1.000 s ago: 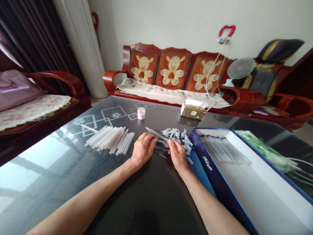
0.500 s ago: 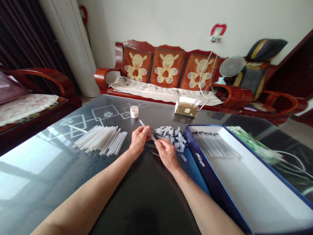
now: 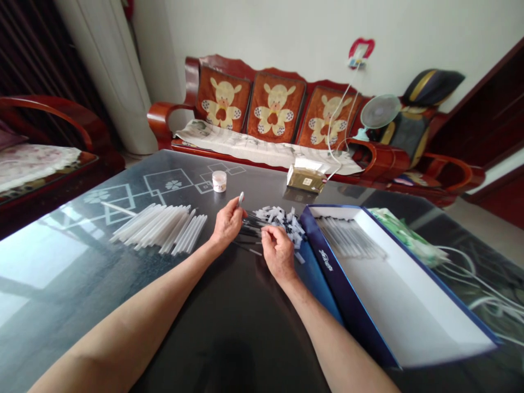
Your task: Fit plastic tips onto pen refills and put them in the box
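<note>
My left hand [image 3: 229,222] is closed around a whitish pen barrel [image 3: 241,197], whose end sticks up past the thumb. Thumb and fingers of my right hand [image 3: 279,252] are pinched together, and what they hold is too small to make out. Between and behind the hands lie thin dark rods [image 3: 251,224] that look like pen refills. A heap of small white and black pieces [image 3: 282,218], like pen caps, is just beyond my right hand. Left of my left hand, several white pen barrels [image 3: 159,226] lie side by side.
A blue box with a white inside [image 3: 409,289] stands at the right, holding a row of clear pens [image 3: 350,237]. Farther back are a small round tub [image 3: 219,182] and a tissue pack [image 3: 306,177]. A green packet [image 3: 407,234] and white cables [image 3: 491,303] lie beyond the box.
My hands have moved apart. The pen barrel that both held is now in my left hand alone, turned more upright. The view has shifted slightly.
</note>
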`<state>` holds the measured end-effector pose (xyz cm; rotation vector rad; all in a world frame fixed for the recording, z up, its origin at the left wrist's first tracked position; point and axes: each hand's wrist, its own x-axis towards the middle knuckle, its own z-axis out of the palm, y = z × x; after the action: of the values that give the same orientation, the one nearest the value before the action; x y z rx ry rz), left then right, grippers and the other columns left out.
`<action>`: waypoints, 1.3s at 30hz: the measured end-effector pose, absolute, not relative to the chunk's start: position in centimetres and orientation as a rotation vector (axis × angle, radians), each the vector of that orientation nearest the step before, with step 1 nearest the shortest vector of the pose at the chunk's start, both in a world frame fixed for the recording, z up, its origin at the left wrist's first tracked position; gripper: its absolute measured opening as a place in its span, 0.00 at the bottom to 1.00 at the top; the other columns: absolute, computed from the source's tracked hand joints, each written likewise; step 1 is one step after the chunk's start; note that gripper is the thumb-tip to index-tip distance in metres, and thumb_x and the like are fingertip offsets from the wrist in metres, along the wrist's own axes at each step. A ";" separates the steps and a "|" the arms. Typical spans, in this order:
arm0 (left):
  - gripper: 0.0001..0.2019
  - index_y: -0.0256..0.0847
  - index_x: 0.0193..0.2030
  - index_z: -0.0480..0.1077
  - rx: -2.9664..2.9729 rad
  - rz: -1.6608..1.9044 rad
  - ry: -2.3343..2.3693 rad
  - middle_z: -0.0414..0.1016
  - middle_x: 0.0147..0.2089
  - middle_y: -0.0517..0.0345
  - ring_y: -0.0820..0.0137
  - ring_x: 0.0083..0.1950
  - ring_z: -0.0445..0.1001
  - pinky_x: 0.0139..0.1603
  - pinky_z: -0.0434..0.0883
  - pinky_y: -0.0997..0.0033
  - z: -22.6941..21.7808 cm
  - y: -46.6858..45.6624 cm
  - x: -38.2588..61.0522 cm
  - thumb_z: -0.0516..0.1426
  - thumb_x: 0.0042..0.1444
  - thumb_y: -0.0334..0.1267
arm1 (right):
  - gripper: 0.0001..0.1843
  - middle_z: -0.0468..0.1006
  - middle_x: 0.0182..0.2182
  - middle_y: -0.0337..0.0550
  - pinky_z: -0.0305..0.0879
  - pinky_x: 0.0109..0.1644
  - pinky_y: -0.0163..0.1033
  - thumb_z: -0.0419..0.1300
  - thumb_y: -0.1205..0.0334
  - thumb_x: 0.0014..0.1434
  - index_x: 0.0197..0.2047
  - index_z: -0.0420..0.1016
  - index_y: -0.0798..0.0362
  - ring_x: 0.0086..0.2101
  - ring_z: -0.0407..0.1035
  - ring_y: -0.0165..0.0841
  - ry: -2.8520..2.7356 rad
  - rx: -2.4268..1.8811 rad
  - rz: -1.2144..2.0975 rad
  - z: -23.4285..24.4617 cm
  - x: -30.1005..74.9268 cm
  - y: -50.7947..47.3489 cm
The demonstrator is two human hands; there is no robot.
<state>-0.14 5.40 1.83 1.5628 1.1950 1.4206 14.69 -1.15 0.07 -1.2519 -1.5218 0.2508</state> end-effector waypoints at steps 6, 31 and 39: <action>0.15 0.41 0.46 0.73 2.594 1.244 1.353 0.73 0.34 0.53 0.68 0.37 0.70 0.38 0.66 0.72 1.2 3.7 0.3 0.49 0.65 0.44 | 0.08 0.72 0.37 0.52 0.67 0.40 0.42 0.54 0.66 0.57 0.37 0.74 0.55 0.36 0.69 0.39 -1.847 -1.696 -0.167 2.0 18.2 -2.7; 0.15 0.40 0.47 0.73 2.819 1.290 1.182 0.71 0.32 0.53 0.67 0.34 0.67 0.40 0.67 0.66 0.1 3.8 0.7 0.47 0.65 0.42 | 0.12 0.75 0.39 0.49 0.71 0.38 0.39 0.54 0.62 0.60 0.43 0.74 0.53 0.37 0.72 0.35 -1.549 -1.305 0.092 -0.3 16.9 0.4; 0.15 0.39 0.46 0.73 2.833 1.263 1.221 0.71 0.32 0.52 0.67 0.35 0.67 0.39 0.67 0.67 0.0 3.7 0.8 0.48 0.65 0.42 | 0.16 0.72 0.41 0.50 0.69 0.51 0.43 0.50 0.65 0.62 0.46 0.77 0.51 0.43 0.70 0.36 -1.704 -1.247 -0.114 0.4 17.1 0.1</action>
<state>0.79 3.69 -0.04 2.8331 1.2205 1.2632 17.11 0.14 0.42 -1.2474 -1.7035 -0.1136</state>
